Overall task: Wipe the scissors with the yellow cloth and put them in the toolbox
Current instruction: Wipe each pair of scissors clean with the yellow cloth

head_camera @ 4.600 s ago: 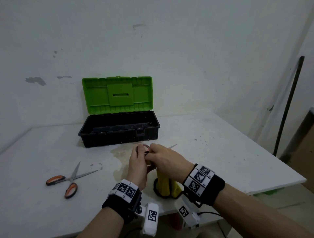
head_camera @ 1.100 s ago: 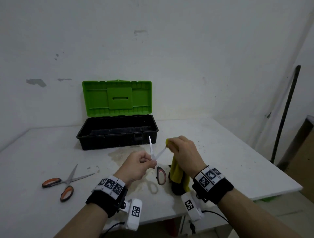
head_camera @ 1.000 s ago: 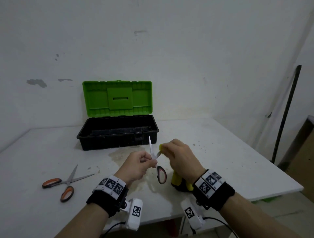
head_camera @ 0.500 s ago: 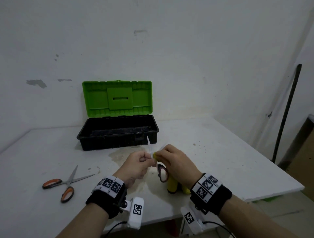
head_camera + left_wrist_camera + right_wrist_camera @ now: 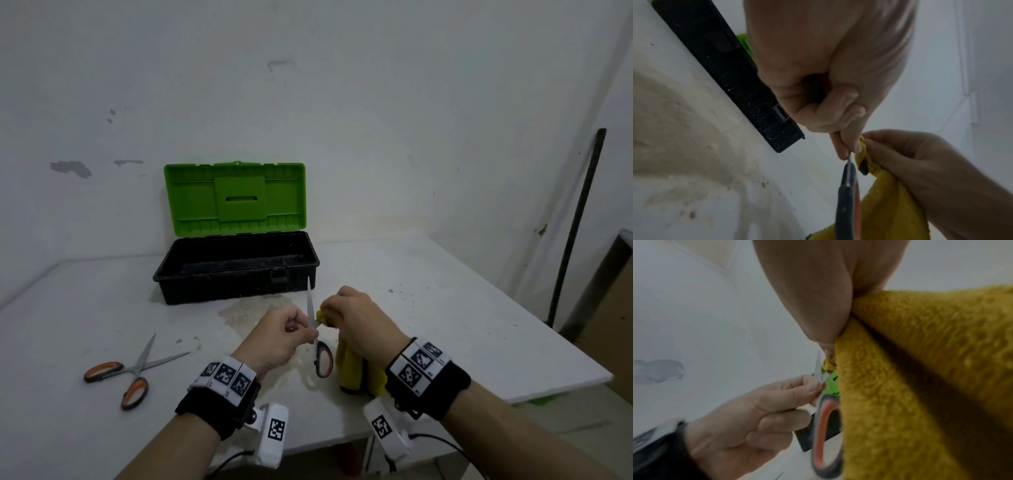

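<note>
**Wiping one blade while the box waits**

Over the near middle of the table (image 5: pixel 428 308), from the head view, we hold the scissors (image 5: pixel 317 337) up with our left hand (image 5: pixel 279 337). Our fingers pinch them close to where the two blades meet. One blade points up and one handle loop hangs down, so the blades stay spread for cleaning. Our right hand (image 5: pixel 358 317) squeezes the yellow cloth (image 5: pixel 349 366) around the other blade. The rest of the cloth hangs down to the table. Farther off sits the toolbox (image 5: pixel 236 265) with its green lid up, ready for the scissors. A second pair of scissors (image 5: pixel 133 368) lies open on the left, and we think it may need a wipe too.

From the left wrist view, our left hand (image 5: pixel 830 78) is curled, with fingertips pressed on thin metal. The yellow cloth (image 5: pixel 890 203) is bunched just beside them.

From the right wrist view, the yellow cloth (image 5: pixel 920 378) fills the right side. Our left hand (image 5: pixel 748 423) grips the scissors (image 5: pixel 823 426), and a blade tip pokes up beside the cloth.
</note>
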